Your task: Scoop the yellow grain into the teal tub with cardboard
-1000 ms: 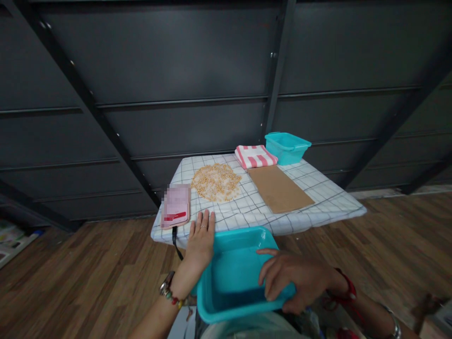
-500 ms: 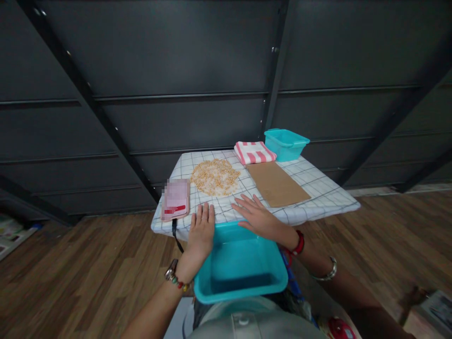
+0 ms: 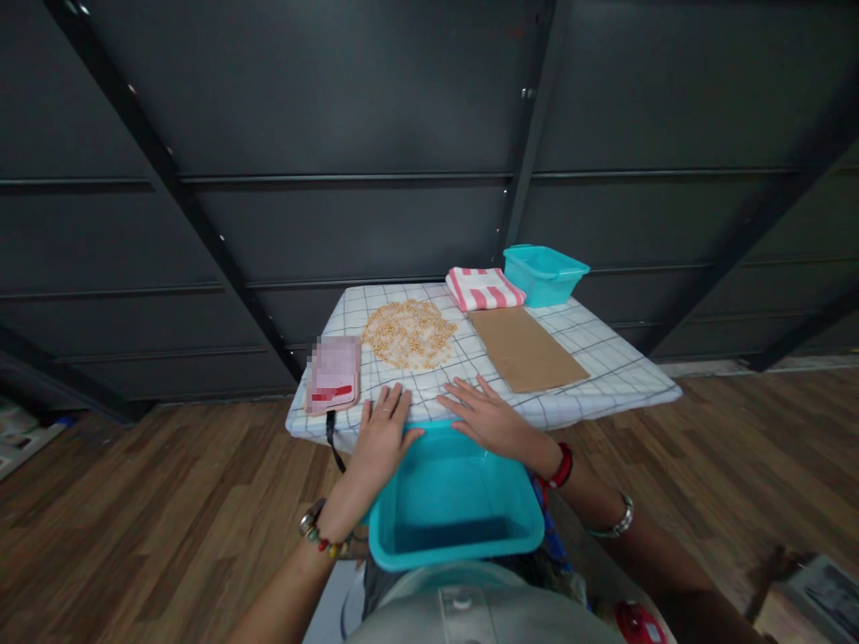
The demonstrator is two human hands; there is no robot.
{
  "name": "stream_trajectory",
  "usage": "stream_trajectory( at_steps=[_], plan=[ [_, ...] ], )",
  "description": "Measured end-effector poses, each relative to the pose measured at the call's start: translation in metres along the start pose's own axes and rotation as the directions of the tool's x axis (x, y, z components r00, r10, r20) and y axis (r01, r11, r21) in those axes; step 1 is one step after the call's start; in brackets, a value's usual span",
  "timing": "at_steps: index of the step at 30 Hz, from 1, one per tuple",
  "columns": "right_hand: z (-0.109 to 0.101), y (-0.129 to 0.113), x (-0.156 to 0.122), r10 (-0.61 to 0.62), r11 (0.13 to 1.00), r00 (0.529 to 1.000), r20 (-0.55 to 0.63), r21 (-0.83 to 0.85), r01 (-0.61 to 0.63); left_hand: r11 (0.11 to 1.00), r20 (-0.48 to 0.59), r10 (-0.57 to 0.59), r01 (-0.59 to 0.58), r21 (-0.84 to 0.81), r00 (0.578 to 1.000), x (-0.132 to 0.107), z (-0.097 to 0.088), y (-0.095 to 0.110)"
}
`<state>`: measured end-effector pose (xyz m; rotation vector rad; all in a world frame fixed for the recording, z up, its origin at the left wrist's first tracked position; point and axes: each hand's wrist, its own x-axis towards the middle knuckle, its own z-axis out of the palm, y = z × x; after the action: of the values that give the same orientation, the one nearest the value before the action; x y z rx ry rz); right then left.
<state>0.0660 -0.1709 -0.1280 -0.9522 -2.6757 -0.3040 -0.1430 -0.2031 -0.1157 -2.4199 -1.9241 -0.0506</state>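
Observation:
My left hand (image 3: 382,434) lies flat and open on the near edge of the small table (image 3: 617,376) with the checked cloth, fingers stretched forward. My right hand (image 3: 487,413) also rests open on the cloth, just to its right. Both hands sit at the far rim of a turquoise plastic tub (image 3: 456,501) held low in front of me, empty inside. A spread of yellow grains (image 3: 409,333) lies on the cloth beyond my hands.
A pink phone-like item (image 3: 334,374) with a black strap lies at the table's left corner. A brown board (image 3: 524,349), a folded red-striped towel (image 3: 483,288) and a second turquoise tub (image 3: 545,273) sit farther back. Dark panelled wall behind; wooden floor around.
My right hand left the tub's rim and moved forward onto the cloth, opening flat. The left hand stayed on the table edge. The tub shifted slightly lower in view.

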Motion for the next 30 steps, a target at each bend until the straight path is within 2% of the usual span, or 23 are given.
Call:
stream_trajectory(
  at_steps=[4, 10, 19, 24, 30],
  plan=[
    [0.001, -0.001, 0.002, -0.019, 1.0, 1.0, -0.003, -0.011, 0.019, 0.999, -0.028, 0.045, -0.046, -0.007, 0.999, -0.001, 0.001, 0.001],
    [0.0, -0.001, 0.004, -0.038, 0.999, 0.999, -0.009, -0.012, 0.038, 0.999, -0.048, 0.033, -0.033, 0.001, 0.998, -0.003, 0.005, 0.002],
    [-0.021, 0.004, 0.007, -0.068, 0.998, 0.998, -0.01, 0.008, 0.068, 1.0, -0.012, -0.007, 0.007, 0.002, 1.0, -0.002, -0.002, 0.005],
    [-0.011, 0.0, 0.009, -0.037, 0.999, 0.999, 0.006, 0.016, 0.037, 1.0, 0.0, 0.0, 0.0, -0.002, 1.0, -0.002, -0.003, 0.006],
    [-0.001, -0.001, 0.007, 0.0, 1.0, 0.999, 0.036, 0.03, -0.001, 0.997, 0.022, 0.069, -0.068, -0.031, 0.997, -0.004, -0.004, -0.004]
  ],
)
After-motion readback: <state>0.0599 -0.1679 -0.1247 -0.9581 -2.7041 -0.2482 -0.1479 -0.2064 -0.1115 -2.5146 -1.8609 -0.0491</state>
